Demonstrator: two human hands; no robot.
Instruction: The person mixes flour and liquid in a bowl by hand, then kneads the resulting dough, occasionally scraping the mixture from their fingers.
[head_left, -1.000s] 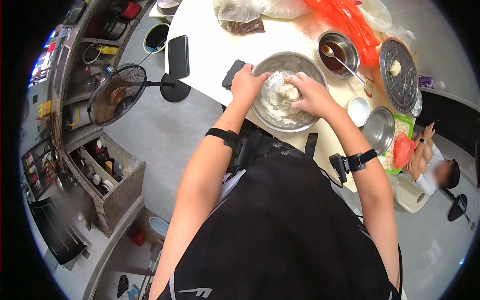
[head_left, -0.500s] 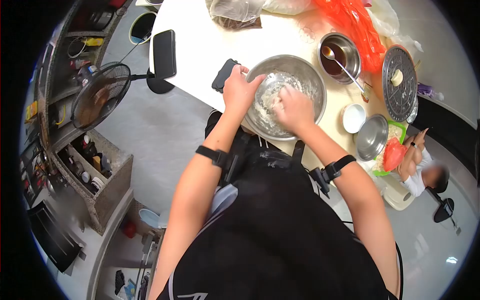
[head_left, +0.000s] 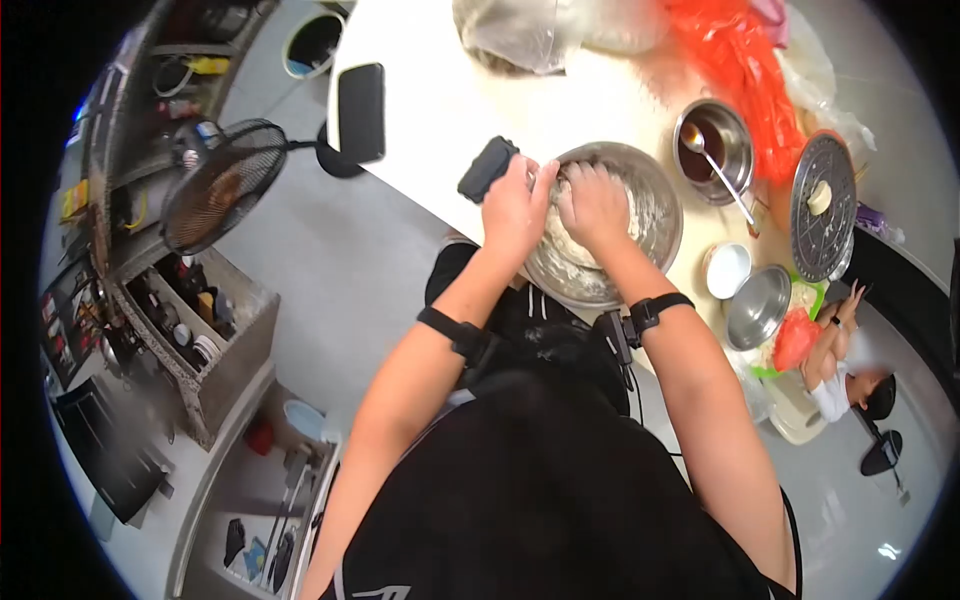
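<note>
A wide steel bowl stands at the table's near edge, holding a pale, floury lump of dough. Its left rim is gripped by my left hand, thumb toward the inside. Inside the bowl, my right hand presses on the dough with its fingers curled over it near the upper left wall. Part of the dough is hidden beneath that hand. Loose flour and dough smears cling to the bowl's inner wall. Just left of my left hand lies a small black object.
To the right stand a steel pot with brown liquid and a spoon, a white bowl, a smaller steel bowl and a perforated metal disc. A phone lies at left. Another person sits at lower right.
My right hand has moved from the bowl's middle to its upper left, closer to my left hand, and presses the dough there. The whole view has shifted, so the table appears farther right.
</note>
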